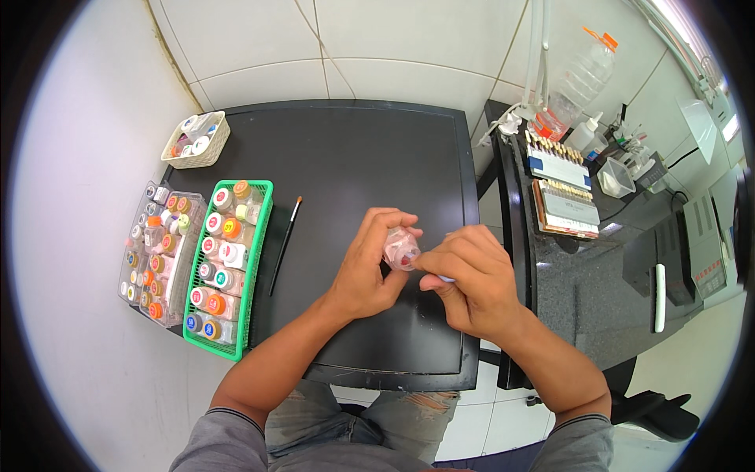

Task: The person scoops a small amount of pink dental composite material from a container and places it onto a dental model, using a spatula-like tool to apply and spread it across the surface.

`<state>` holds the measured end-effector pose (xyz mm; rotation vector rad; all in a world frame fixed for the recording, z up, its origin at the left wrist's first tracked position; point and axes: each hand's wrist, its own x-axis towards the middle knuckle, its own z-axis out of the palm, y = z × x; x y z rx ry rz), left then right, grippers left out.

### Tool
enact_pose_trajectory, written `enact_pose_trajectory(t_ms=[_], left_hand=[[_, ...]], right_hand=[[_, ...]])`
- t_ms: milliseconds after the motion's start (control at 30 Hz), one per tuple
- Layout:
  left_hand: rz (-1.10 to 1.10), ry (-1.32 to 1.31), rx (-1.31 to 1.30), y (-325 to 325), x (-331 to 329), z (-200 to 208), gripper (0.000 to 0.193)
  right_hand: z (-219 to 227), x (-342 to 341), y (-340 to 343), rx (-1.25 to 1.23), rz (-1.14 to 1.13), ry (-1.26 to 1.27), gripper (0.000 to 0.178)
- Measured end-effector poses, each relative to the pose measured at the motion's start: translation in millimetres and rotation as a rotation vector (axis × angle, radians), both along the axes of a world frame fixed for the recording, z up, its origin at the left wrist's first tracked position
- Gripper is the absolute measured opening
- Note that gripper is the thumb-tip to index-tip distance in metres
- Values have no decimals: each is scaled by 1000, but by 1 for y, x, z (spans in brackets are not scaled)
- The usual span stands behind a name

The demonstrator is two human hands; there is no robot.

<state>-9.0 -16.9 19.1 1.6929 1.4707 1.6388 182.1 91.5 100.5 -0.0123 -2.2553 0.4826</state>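
My left hand (368, 263) is closed round a small clear jar (398, 245) with pink content, held above the black table. The jar is tilted with its mouth end toward my right hand, and a small reddish spot shows at that end. My right hand (469, 275) is closed in a pinch right beside the jar's mouth. A bit of something pale bluish shows under its fingers, but most of it is hidden. To the left of my hands, a thin black brush (285, 245) with an orange-brown tip lies on the table.
At the left stand a green basket (250, 267) and a clear tray (174, 315), both full of capped jars. A cream basket (197, 160) sits at the far left corner. On the dark right counter (586, 291) are tooth shade guides (560, 208), bottles and a grey machine (712, 236).
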Motion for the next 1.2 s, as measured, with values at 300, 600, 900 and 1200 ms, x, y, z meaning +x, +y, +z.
enact_pose_trajectory(t_ms=[300,600,900,1200], left_hand=[[78,106,39,2,-7,0,57],[176,68,9,3,-7,-3,51],[118,21,-100,0,-1,-5,70],[144,120,-39,0,-4,-1,75]], right_hand=[[4,0,0,36,-18,13,24],[-1,-1,-1,-37,-37,-16,21],[-3,0,-2,-19,-61,-19,20],[-3,-3,-1,-22,-36,1,17]])
